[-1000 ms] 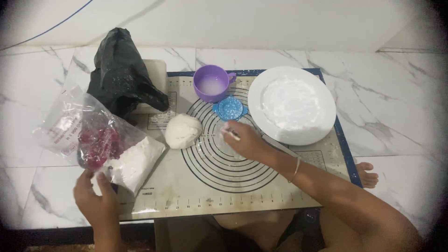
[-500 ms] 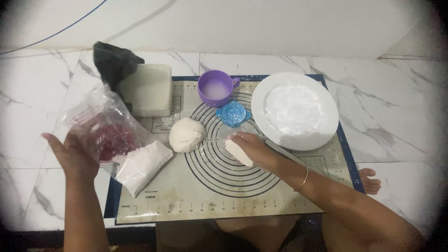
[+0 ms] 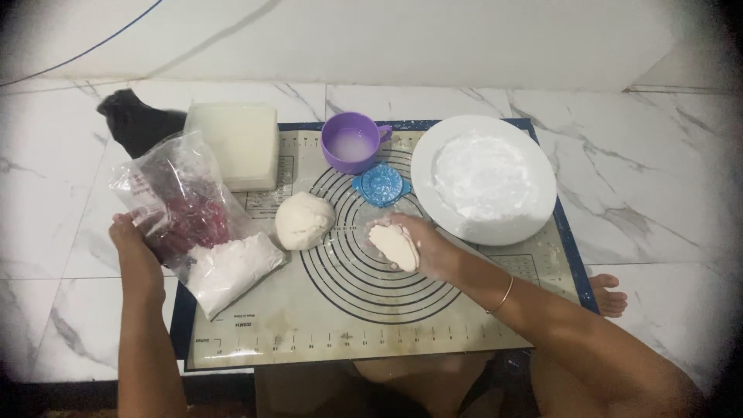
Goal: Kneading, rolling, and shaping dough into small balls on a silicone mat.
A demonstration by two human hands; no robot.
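My right hand [image 3: 414, 241] cups a small flattened piece of white dough [image 3: 393, 246] over the ringed circles of the baking mat [image 3: 364, 325]. A larger ball of dough [image 3: 305, 220] rests on the mat just left of it. My left hand [image 3: 136, 249] grips the edge of a clear plastic bag [image 3: 182, 209] with red printing, which holds white flour at its lower end [image 3: 232, 267] and lies across the mat's left border.
A white plate of flour [image 3: 484, 178] sits at the mat's back right. A purple cup [image 3: 352, 143] and a small blue round mould [image 3: 381, 186] stand behind the dough. A white box [image 3: 232, 143] and a black bag [image 3: 139, 124] lie at the back left. My bare foot [image 3: 607, 292] shows at the right.
My left hand moved the flour bag left and down. My right hand turned palm up with the dough piece. The view shifted, uncovering the white box.
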